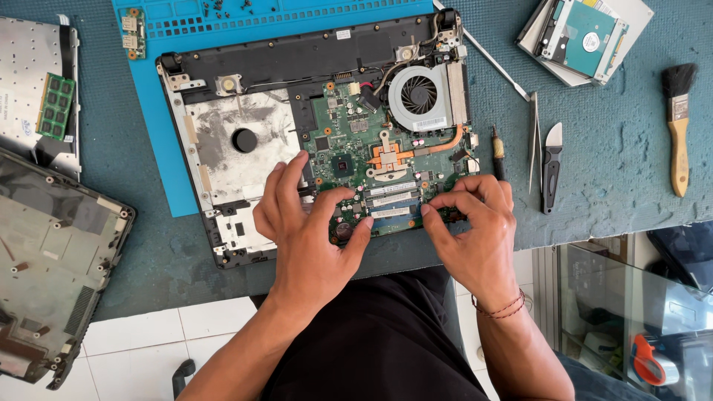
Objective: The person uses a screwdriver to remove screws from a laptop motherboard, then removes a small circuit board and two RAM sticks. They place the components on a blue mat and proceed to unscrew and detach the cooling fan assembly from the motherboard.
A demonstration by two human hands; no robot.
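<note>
An opened laptop base [223, 141] lies on the table with its green motherboard [349, 126], a round cooling fan [420, 95] and a copper heat pipe exposed. My left hand [308, 230] rests on the near edge of the board, fingers spread, thumb tip touching the left end of the memory module [392, 206] in its slot. My right hand [475, 223] presses on the right end of that same module with thumb and fingertips. Neither hand grips a tool.
A blue work mat [160, 148] lies under the laptop's left part. Left: a keyboard panel with a loose memory stick [56, 106] and a grey bottom cover [52, 260]. Right: tweezers [533, 137], a folding knife [550, 167], a small screwdriver [497, 152], a brush [678, 126], a hard drive [583, 33].
</note>
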